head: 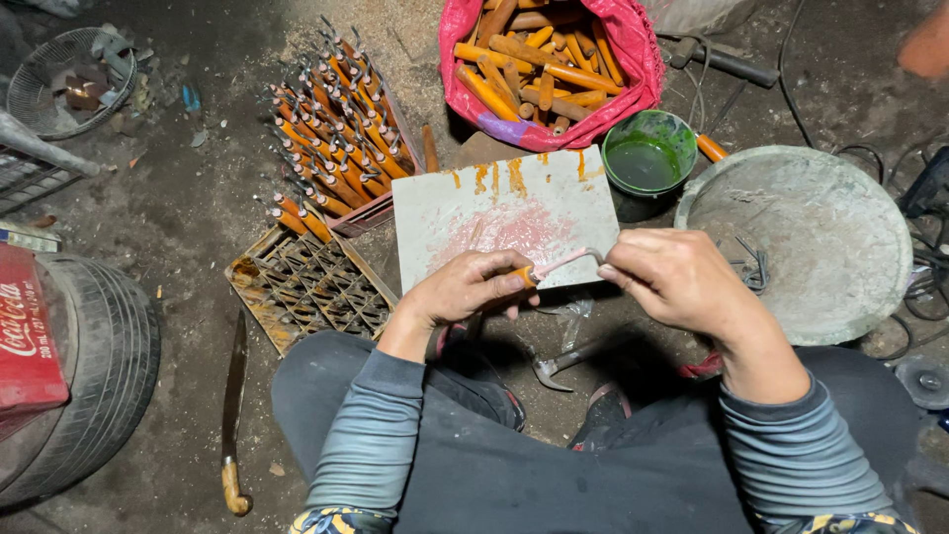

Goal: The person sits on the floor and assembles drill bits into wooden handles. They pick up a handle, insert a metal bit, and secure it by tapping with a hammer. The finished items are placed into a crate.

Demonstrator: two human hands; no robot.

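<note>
My left hand (465, 289) grips the orange wooden handle of a small hooked tool (554, 265) whose thin metal shank bends at its far end. My right hand (672, 277) pinches that bent metal tip between the fingertips. Both hands hover over the near edge of a pale stained board (494, 213) lying on the ground. Behind the board, a pink sack (633, 59) is full of loose orange wooden handles (539, 64). To the left, a crate (371, 213) holds several finished tools (331, 138) standing upright, metal ends up.
A green tub of green liquid (647, 158) stands beside a round grey basin (801, 242). A slotted wooden rack (306, 287), a curved knife (233, 415), a tyre (99, 366), a red crate (25, 336) and pliers (568, 361) lie around my knees. Cables run at the right.
</note>
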